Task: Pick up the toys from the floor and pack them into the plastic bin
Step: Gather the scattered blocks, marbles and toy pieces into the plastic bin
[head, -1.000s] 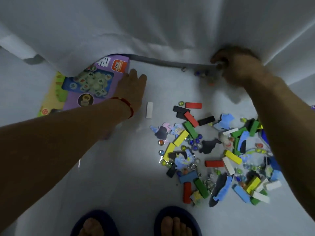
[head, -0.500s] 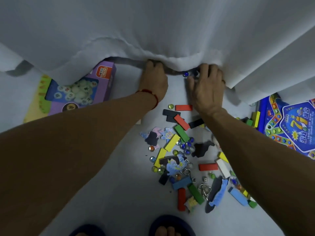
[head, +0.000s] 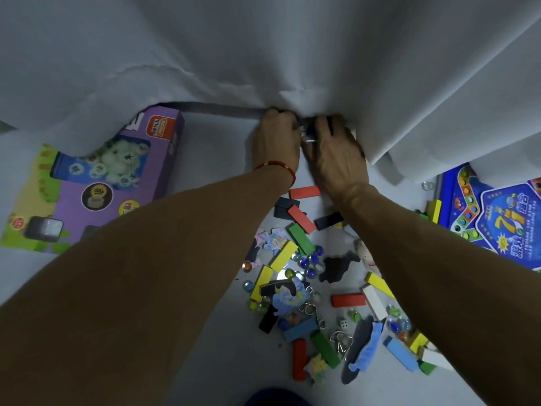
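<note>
Head view: I see my left hand (head: 276, 142) and right hand (head: 336, 153) side by side at the hem of the draped white cloth (head: 292, 54), fingers tucked under it (whether they grasp anything, I cannot tell). The scattered pile of coloured wooden blocks, glass marbles and puzzle pieces (head: 316, 276) lies on the pale floor (head: 216, 148) just below my wrists.

Bare forearms without sleeves, red cord bracelet (head: 276, 166) with gold beads on left wrist
</note>
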Motion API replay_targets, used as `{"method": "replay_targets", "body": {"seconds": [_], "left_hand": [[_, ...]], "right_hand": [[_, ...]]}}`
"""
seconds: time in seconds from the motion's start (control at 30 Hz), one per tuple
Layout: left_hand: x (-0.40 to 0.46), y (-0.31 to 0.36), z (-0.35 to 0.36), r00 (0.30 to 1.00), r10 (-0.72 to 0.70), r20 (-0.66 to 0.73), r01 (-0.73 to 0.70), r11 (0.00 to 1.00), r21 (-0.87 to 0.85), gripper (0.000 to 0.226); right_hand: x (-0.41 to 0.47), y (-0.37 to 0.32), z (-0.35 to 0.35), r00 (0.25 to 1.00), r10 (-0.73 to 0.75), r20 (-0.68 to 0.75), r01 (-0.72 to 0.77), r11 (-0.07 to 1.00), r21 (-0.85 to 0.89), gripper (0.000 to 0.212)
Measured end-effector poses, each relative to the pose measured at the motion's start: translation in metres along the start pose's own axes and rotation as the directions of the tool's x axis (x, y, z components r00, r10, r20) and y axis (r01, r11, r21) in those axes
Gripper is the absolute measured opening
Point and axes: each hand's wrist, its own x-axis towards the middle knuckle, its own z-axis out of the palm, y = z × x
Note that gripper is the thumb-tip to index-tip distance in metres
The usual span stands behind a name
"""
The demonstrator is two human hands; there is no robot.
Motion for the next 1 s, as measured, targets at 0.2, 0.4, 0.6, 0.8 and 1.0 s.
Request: {"method": "replay_targets", "body": {"seconds": [0.2, 0.4, 0.6, 0.8, 1.0], "left_hand": [[0.002, -0.002, -0.001, 0.993, 0.098, 0.061, -0.101, 0.994, 0.038, 0.013], [-0.002, -0.010, -0.008, 0.944, 0.240, 0.227, -0.260, 0.963, 0.065, 0.018], [-0.001, -0.020, -0.025, 0.864, 0.348, 0.365, -0.341, 0.936, -0.084, 0.020], [-0.044, -0.002, -0.074, 0.828, 0.245, 0.504, 0.058, 0.857, -0.512, 0.019], [-0.133, 0.006, -0.110, 0.555, -0.009, 0.832, 0.824, 0.143, -0.548, 0.030]], "right_hand": [[0.006, 0.002, -0.005, 0.983, -0.166, 0.080, 0.172, 0.982, -0.083, 0.033], [0.005, 0.002, -0.011, 0.949, -0.265, 0.172, 0.277, 0.959, -0.053, 0.034], [-0.013, 0.001, -0.030, 0.920, -0.263, 0.290, 0.266, 0.964, 0.029, 0.031], [-0.043, -0.007, -0.097, 0.964, -0.145, 0.224, 0.081, 0.959, 0.271, 0.015], [-0.107, -0.066, -0.150, 0.906, -0.033, 0.421, -0.128, 0.929, 0.348, 0.019]]}}
